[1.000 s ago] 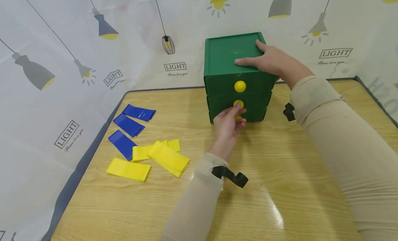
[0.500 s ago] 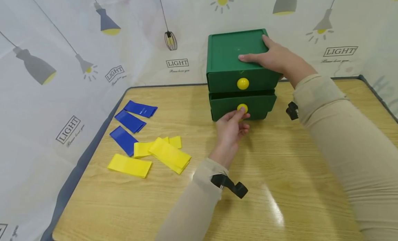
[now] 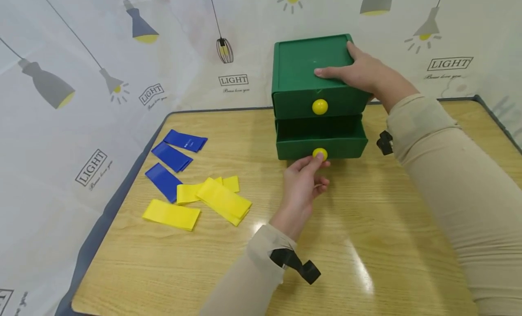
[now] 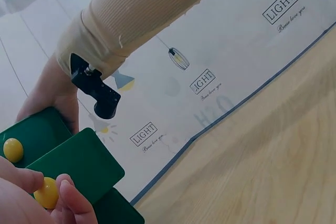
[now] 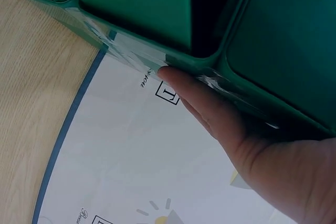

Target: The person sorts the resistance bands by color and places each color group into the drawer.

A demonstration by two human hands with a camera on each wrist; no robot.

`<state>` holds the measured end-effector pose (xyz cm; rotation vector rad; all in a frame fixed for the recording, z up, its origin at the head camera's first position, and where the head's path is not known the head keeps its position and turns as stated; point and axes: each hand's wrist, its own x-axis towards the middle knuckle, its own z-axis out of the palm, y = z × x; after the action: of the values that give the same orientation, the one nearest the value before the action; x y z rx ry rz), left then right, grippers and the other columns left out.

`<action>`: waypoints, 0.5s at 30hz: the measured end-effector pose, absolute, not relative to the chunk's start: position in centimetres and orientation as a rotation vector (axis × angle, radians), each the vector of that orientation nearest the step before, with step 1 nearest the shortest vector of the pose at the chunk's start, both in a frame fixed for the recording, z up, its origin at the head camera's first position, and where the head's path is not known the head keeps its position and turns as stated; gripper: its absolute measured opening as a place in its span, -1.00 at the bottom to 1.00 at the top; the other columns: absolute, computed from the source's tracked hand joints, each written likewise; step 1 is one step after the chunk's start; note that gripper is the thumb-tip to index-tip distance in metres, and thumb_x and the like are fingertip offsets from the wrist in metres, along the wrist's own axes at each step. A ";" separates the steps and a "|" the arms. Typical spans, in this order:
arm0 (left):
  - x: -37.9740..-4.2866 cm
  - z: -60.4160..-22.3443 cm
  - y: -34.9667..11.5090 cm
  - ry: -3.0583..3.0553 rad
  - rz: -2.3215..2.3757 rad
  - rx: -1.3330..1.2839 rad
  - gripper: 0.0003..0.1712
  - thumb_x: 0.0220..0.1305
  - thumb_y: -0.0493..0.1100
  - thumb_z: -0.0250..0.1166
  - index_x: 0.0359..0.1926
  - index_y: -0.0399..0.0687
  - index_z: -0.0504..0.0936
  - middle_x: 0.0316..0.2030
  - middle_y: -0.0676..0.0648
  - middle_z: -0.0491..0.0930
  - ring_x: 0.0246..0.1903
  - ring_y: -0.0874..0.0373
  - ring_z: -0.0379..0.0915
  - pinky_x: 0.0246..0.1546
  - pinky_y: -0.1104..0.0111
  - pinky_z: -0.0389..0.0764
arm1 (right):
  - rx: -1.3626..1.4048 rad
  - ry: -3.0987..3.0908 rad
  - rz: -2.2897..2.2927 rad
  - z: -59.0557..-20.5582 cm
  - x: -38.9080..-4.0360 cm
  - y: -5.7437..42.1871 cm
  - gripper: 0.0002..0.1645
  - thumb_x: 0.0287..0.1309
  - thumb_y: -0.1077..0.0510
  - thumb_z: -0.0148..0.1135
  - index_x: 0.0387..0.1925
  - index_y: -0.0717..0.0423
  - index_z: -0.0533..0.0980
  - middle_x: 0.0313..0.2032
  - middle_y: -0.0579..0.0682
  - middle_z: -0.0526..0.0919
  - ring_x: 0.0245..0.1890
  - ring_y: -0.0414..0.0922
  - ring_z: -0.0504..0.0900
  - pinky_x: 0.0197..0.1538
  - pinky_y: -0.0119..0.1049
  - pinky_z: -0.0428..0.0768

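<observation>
A green drawer unit (image 3: pixel 314 64) stands near the back wall, with round yellow knobs on its drawer fronts. Its middle drawer (image 3: pixel 342 148) is pulled part way out, showing a dark green inside. My left hand (image 3: pixel 299 184) pinches that drawer's yellow knob (image 4: pixel 47 192) between thumb and fingers. The top drawer (image 3: pixel 293 105) stays in; the lowest is mostly hidden behind the middle one. My right hand (image 3: pixel 363 73) rests on the unit's right top edge, thumb across the top. In the right wrist view its straight fingers (image 5: pixel 202 95) lie along the unit's side.
Several blue folded strips (image 3: pixel 171 156) lie at the left of the wooden table (image 3: pixel 183 266). Several yellow strips (image 3: pixel 171 214) lie just in front of them, some overlapping. A wall sheet (image 3: pixel 253 44) printed with lamps rises behind the table.
My left hand has drawn the middle drawer toward me by its knob, from closed to part way out. My right hand has kept its place on the unit.
</observation>
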<state>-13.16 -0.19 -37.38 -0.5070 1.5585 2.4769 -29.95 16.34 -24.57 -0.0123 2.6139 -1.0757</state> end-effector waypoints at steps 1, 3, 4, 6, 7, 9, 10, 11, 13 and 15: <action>-13.0 -37.4 -0.2 1.558 2.472 -0.506 -0.68 0.44 0.00 0.43 0.05 -0.09 0.69 -0.22 -0.04 0.81 -0.62 0.20 0.47 -0.52 0.48 0.56 | -0.011 2.612 -1.077 -24.5 -30.0 16.4 0.50 0.17 -0.69 0.14 0.61 -0.40 -0.69 0.72 0.20 -0.42 0.60 0.47 0.12 0.45 0.51 0.33; -12.6 -37.4 -0.3 1.550 2.470 -0.500 -0.66 0.44 0.00 0.43 0.07 -0.10 0.68 -0.20 -0.05 0.82 -0.61 0.20 0.48 -0.51 0.47 0.57 | -0.010 2.613 -1.075 -24.5 -30.0 16.4 0.50 0.17 -0.69 0.14 0.61 -0.40 -0.69 0.72 0.20 -0.42 0.60 0.48 0.12 0.45 0.52 0.33; -12.5 -37.4 -0.3 1.549 2.468 -0.495 -0.65 0.45 0.00 0.43 0.08 -0.11 0.67 -0.19 -0.05 0.82 -0.61 0.20 0.48 -0.51 0.47 0.58 | -0.011 2.615 -1.073 -24.5 -30.0 16.4 0.50 0.17 -0.69 0.14 0.61 -0.40 -0.69 0.72 0.20 -0.42 0.60 0.48 0.11 0.45 0.52 0.32; -12.1 -37.4 -0.4 1.545 2.466 -0.486 -0.64 0.45 0.00 0.42 0.10 -0.12 0.66 -0.17 -0.06 0.82 -0.61 0.20 0.48 -0.50 0.46 0.59 | -0.013 2.617 -1.071 -24.5 -30.1 16.4 0.50 0.17 -0.69 0.13 0.61 -0.40 -0.69 0.72 0.20 -0.42 0.59 0.49 0.11 0.45 0.52 0.32; -11.9 -37.5 -0.5 1.540 2.467 -0.483 -0.63 0.45 0.00 0.42 0.10 -0.12 0.66 -0.16 -0.07 0.82 -0.61 0.20 0.48 -0.49 0.46 0.59 | -0.013 2.618 -1.070 -24.6 -30.1 16.4 0.50 0.17 -0.70 0.13 0.61 -0.40 -0.69 0.72 0.20 -0.42 0.59 0.49 0.11 0.45 0.52 0.32; -11.6 -37.5 -0.6 1.544 2.462 -0.478 -0.63 0.45 0.00 0.42 0.10 -0.12 0.67 -0.15 -0.07 0.81 -0.60 0.20 0.47 -0.48 0.45 0.60 | -0.013 2.618 -1.072 -24.6 -30.1 16.4 0.50 0.18 -0.70 0.13 0.61 -0.39 -0.69 0.72 0.21 -0.42 0.59 0.49 0.11 0.46 0.52 0.31; -11.5 -37.6 -0.6 1.546 2.461 -0.477 -0.63 0.45 0.00 0.42 0.10 -0.12 0.67 -0.15 -0.08 0.81 -0.60 0.20 0.47 -0.48 0.45 0.60 | -0.012 2.616 -1.072 -24.6 -30.0 16.4 0.50 0.18 -0.70 0.13 0.61 -0.39 -0.69 0.72 0.21 -0.42 0.60 0.49 0.11 0.46 0.52 0.31; -11.3 -37.6 -0.7 1.547 2.460 -0.479 -0.64 0.45 0.00 0.42 0.10 -0.12 0.68 -0.15 -0.08 0.81 -0.60 0.20 0.47 -0.48 0.45 0.60 | -0.011 2.613 -1.074 -24.6 -30.0 16.4 0.50 0.18 -0.70 0.13 0.61 -0.39 -0.69 0.72 0.21 -0.43 0.60 0.49 0.10 0.46 0.52 0.31; -11.0 -37.7 -0.7 1.548 2.453 -0.476 -0.64 0.45 0.00 0.43 0.09 -0.12 0.68 -0.14 -0.08 0.81 -0.60 0.20 0.47 -0.47 0.45 0.60 | -0.008 2.612 -1.073 -24.6 -30.0 16.3 0.50 0.18 -0.70 0.12 0.61 -0.39 -0.69 0.72 0.21 -0.43 0.60 0.48 0.09 0.46 0.52 0.31; -10.6 -37.7 -0.7 1.553 2.450 -0.470 -0.63 0.45 0.00 0.42 0.10 -0.13 0.68 -0.13 -0.09 0.81 -0.60 0.21 0.47 -0.48 0.45 0.59 | -0.012 2.616 -1.072 -24.5 -29.9 16.3 0.49 0.18 -0.70 0.12 0.61 -0.39 -0.69 0.72 0.20 -0.44 0.61 0.48 0.08 0.47 0.52 0.29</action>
<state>-10.65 -0.73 -37.69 -0.4703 1.5525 2.4499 -29.93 16.30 -24.51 -0.0118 2.6155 -1.0717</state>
